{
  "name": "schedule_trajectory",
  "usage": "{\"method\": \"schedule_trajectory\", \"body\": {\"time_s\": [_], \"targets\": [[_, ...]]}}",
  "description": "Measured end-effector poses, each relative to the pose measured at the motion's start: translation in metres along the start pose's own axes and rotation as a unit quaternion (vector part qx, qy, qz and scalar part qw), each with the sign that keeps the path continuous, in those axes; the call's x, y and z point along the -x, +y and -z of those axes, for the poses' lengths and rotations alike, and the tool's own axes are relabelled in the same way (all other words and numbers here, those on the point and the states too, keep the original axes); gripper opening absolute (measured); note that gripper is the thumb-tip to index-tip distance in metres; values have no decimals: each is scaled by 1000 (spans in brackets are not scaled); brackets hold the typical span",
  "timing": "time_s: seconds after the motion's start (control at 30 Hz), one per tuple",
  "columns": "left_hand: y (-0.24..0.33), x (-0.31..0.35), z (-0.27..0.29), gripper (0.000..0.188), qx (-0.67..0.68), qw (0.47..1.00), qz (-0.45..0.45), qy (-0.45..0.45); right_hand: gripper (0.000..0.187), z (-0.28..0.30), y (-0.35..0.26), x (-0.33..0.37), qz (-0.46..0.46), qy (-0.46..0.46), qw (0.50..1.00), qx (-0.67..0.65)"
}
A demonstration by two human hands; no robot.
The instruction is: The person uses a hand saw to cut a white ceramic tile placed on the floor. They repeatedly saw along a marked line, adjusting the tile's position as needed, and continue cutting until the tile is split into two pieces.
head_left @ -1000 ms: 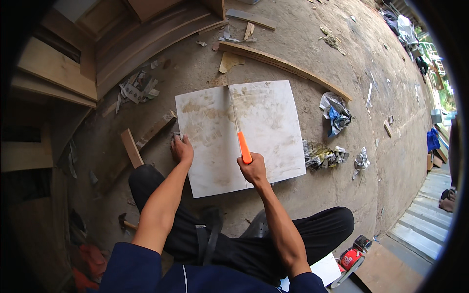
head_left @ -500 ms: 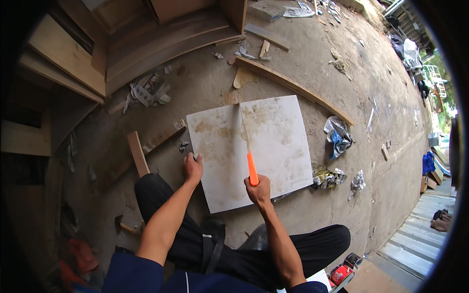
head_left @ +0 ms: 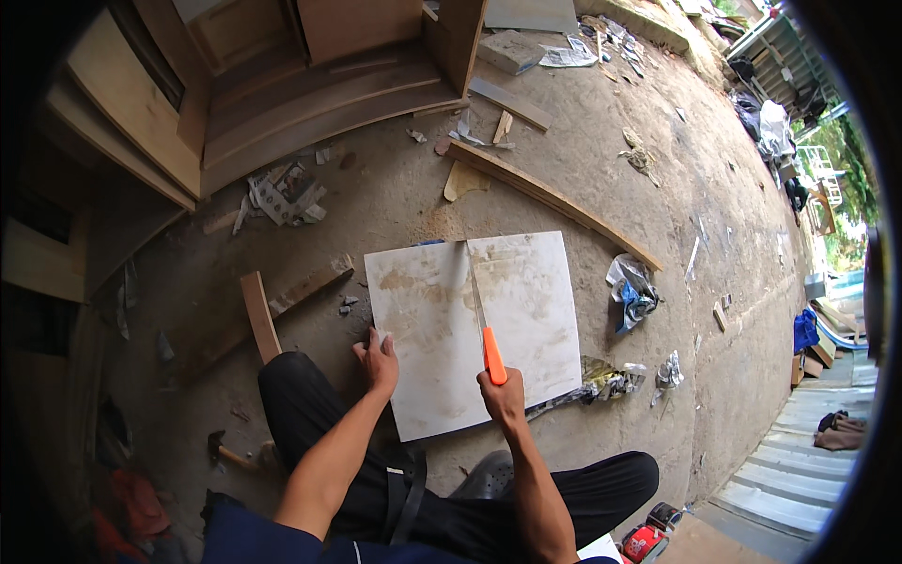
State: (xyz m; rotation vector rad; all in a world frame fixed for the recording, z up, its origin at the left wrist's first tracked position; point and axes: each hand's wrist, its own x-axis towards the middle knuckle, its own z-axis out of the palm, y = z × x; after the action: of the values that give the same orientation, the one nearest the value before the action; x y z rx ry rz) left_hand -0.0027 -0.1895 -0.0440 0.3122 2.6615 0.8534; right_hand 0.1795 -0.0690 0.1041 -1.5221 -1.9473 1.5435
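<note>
Your left hand (head_left: 379, 365) sits loosely curled at the nine-o'clock edge of the stained white rectangular board (head_left: 432, 343); I cannot tell whether it grips. Your right hand (head_left: 504, 395) wraps the orange-handled metal saw (head_left: 493, 355), blade toward twelve, cutting edge hidden.

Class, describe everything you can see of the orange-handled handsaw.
The handsaw has a bright orange handle, apparently plastic, and a narrow, greyish, metal-looking blade. The right hand grips the handle's near end. The blade points away from the person, along a line across the smudged white board. Its teeth are too small to make out.
</note>
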Motion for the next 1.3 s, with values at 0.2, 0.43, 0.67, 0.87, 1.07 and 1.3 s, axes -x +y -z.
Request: {"method": "schedule_trajectory", "body": {"time_s": [0.2, 0.43, 0.67, 0.87, 1.07, 1.3], "targets": [[-24, -6, -16, 50, 3, 1000, 1, 16, 32, -8, 3, -1, -16, -28, 998, -55], [40, -13, 19, 69, -150, 987, -36, -43, 30, -6, 29, -9, -4, -32, 997, -73], [95, -75, 24, 85, -353, 861, -289, -227, 26, -2, 51, -20, 11, -50, 992, -115], [125, -99, 2, 84, -361, 861, -212, -288, 25, -2, 44, -13, 9, -60, 994, -93], [160, -92, 1, 69, -424, 816, -218, -328, 25, 0, 55, -14, 2, -70, 992, -107], [162, -78, -7, 64, -451, 815, -212, -297, 25, 15, 55, -24, 48, -63, 996, -46]]}}
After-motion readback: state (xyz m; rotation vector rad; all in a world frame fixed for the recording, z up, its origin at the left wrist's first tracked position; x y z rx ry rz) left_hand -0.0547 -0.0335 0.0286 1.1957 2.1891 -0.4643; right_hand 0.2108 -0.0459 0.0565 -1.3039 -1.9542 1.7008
